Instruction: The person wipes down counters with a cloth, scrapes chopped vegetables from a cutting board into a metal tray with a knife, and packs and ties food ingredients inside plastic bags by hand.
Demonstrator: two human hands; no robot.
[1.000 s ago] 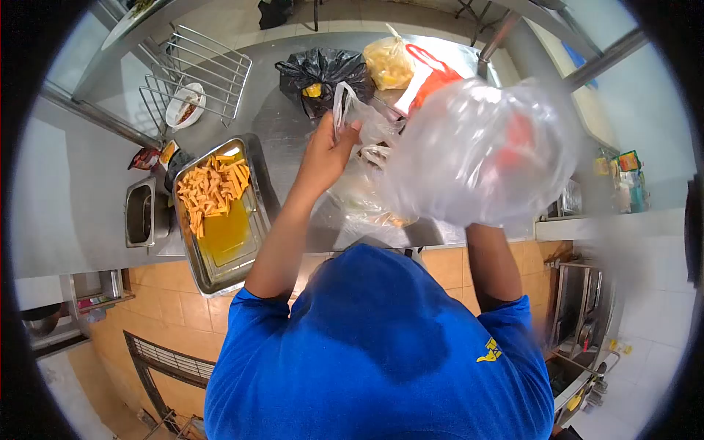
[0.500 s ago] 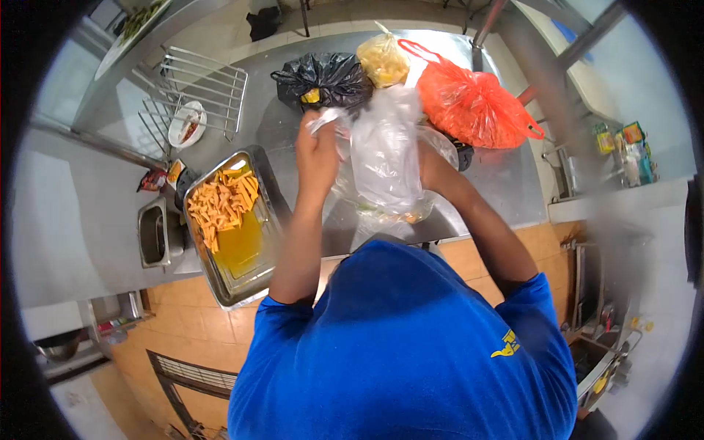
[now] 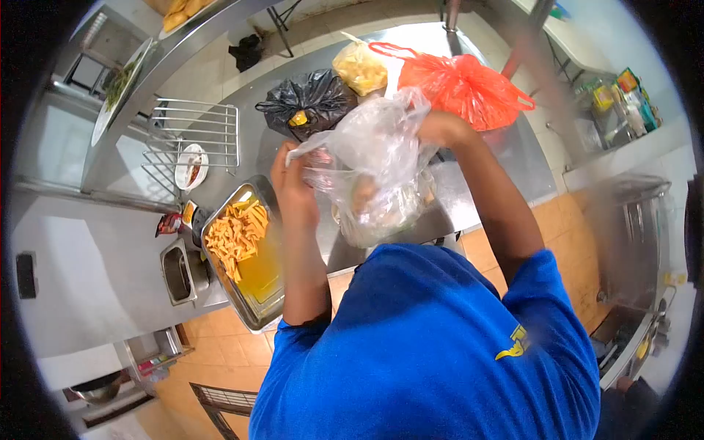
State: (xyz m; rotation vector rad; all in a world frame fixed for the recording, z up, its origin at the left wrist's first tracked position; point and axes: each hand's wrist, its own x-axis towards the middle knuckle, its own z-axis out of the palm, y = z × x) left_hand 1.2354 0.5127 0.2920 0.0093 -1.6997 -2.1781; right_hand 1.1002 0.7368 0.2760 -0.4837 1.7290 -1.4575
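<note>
A clear plastic bag [image 3: 385,165] stands near the table's front edge, right before my body. Pale and greenish contents show blurrily through its side, too unclear to name. My left hand [image 3: 292,180] pinches the bag's rim on the left. On the other side, my right hand [image 3: 444,130] has its fingers closed at the bag's upper right edge, partly behind the plastic. Just beyond the bag lie a knotted black plastic bag [image 3: 312,101], a tied clear bag of yellowish pieces [image 3: 360,67] and a red plastic bag [image 3: 469,92].
Left of my left arm, a metal tray [image 3: 265,301] holds orange-yellow strips in yellow liquid. Behind it stand a wire rack [image 3: 196,117] and a white dish [image 3: 192,167]. A small metal container [image 3: 178,273] sits at the left. Shelf posts rise around the steel table [image 3: 513,172].
The clear bag's mouth has been spread wider between my hands. My right hand has risen toward its upper edge. The view has shifted slightly.
</note>
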